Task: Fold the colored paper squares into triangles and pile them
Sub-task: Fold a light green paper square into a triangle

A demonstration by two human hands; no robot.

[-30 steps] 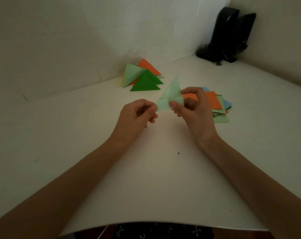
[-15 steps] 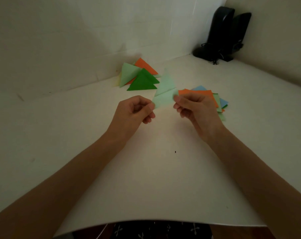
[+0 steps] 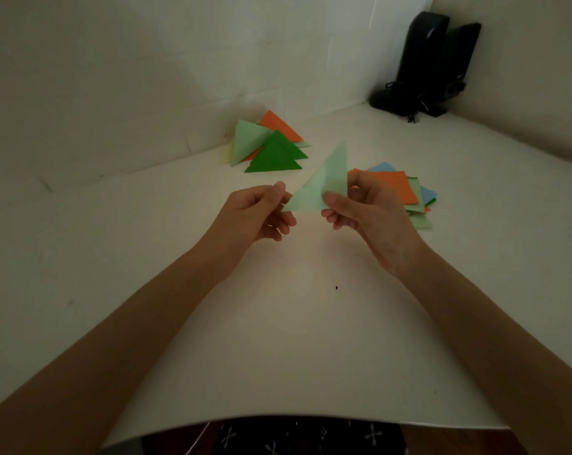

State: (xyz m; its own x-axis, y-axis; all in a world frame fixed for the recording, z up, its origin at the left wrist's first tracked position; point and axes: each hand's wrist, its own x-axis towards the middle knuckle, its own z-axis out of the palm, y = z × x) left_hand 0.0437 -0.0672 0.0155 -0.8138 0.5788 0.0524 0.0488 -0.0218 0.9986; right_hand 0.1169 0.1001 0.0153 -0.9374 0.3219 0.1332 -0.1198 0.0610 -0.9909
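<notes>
the pale green triangle (image 3: 325,187) is held up over the counter (image 3: 294,339), between the two grips. the left grip (image 3: 255,215) pinches its left corner. the right grip (image 3: 373,218) pinches its lower right corner, thumb in front. the pile (image 3: 271,149) lies beyond, close to the wall (image 3: 146,77). the squares (image 3: 392,188) lie just behind the right grip. the counter's near edge is well apart from both grips.

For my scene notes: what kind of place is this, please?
Probably a home desk or craft corner: a plain white table set into a wall corner, two black speakers with cables at the back, a stack of colored squares and a pile of folded triangles.
</notes>
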